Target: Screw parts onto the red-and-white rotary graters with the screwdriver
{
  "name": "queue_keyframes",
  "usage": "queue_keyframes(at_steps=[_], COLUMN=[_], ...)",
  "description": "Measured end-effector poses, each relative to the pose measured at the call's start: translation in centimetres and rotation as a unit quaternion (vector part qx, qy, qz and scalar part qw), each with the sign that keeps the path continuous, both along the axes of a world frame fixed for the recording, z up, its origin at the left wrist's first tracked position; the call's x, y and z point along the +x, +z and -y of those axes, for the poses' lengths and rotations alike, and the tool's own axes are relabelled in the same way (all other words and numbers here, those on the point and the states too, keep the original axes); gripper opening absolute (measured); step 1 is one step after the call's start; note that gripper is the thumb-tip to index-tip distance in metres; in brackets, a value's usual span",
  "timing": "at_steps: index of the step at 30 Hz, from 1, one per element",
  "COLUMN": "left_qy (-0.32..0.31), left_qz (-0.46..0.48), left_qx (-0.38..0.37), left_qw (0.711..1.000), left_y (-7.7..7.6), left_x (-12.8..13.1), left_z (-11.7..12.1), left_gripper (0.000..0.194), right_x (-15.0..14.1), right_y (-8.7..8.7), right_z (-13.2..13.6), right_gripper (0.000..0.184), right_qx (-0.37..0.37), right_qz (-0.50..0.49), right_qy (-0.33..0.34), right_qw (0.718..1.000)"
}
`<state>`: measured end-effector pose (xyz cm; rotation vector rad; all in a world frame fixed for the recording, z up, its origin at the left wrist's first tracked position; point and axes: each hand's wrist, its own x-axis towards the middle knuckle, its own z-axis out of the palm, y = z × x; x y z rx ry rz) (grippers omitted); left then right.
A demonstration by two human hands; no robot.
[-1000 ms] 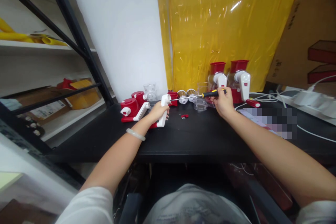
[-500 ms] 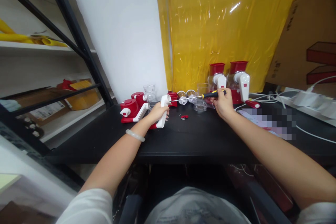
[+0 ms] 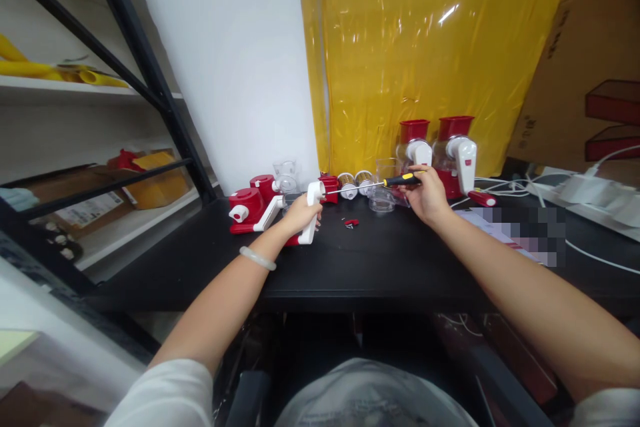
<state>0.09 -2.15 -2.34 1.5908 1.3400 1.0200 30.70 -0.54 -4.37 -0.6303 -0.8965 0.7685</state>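
Note:
My left hand (image 3: 300, 213) is closed around a white crank handle (image 3: 312, 215) with a red grip at its lower end, held upright above the black table. Between the fingers of my right hand (image 3: 428, 195) is a black and yellow screwdriver (image 3: 400, 180), its long shaft pointing left. The screwdriver's tip meets the upper end of the crank handle; how it sits there is too small to tell. A little red part (image 3: 352, 221) lies on the table with small screws beside it.
Red and white grater bodies (image 3: 247, 205) stand left of my hands. Metal grater drums (image 3: 347, 185) and clear plastic parts (image 3: 383, 200) lie behind. Two assembled rotary graters (image 3: 456, 153) stand at right, near white cables and a power strip (image 3: 590, 197). A shelf (image 3: 135, 227) borders the left.
The fingers of my right hand have shifted on the screwdriver's handle, loosening and lifting a little. My left hand and the crank handle have stayed in place.

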Motion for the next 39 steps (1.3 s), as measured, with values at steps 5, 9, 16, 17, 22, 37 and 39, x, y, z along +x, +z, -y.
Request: queue_keyframes(at_steps=[5, 9, 16, 17, 22, 37, 39], left_qy=[0.008, 0.012, 0.007, 0.006, 0.001, -0.058, -0.063], left_qz=[-0.003, -0.009, -0.014, -0.016, -0.033, -0.042, -0.049], left_qx=[0.002, 0.007, 0.008, 0.009, 0.012, -0.05, -0.074], left_qw=[1.0, 1.0, 1.0, 1.0, 0.999, 0.996, 0.994], left_y=[0.2, 0.1, -0.1, -0.1, -0.3, 2.7, 2.7], left_x=[-0.1, -0.2, -0.3, -0.3, -0.3, 1.1, 1.1], left_z=[0.1, 0.0, -0.2, -0.2, -0.3, -2.8, -3.1], left_gripper=[0.033, 0.036, 0.037, 0.036, 0.028, 0.012, 0.011], right_x=[0.8, 1.5, 1.4, 1.3, 1.6, 3.0, 3.0], right_y=[-0.3, -0.9, -1.1, -1.0, -0.5, -2.8, -2.9], right_z=[-0.5, -0.9, -1.1, -1.1, -1.0, -2.6, -2.8], right_gripper=[0.032, 0.048, 0.029, 0.026, 0.017, 0.048, 0.045], right_qx=[-0.045, -0.085, -0.108, -0.111, -0.098, -0.104, -0.098], right_qz=[0.003, 0.09, 0.074, 0.06, 0.041, 0.061, 0.05], right_qy=[0.008, -0.042, -0.031, -0.02, 0.016, -0.085, -0.087], right_qw=[0.999, 0.992, 0.991, 0.992, 0.994, 0.989, 0.99])
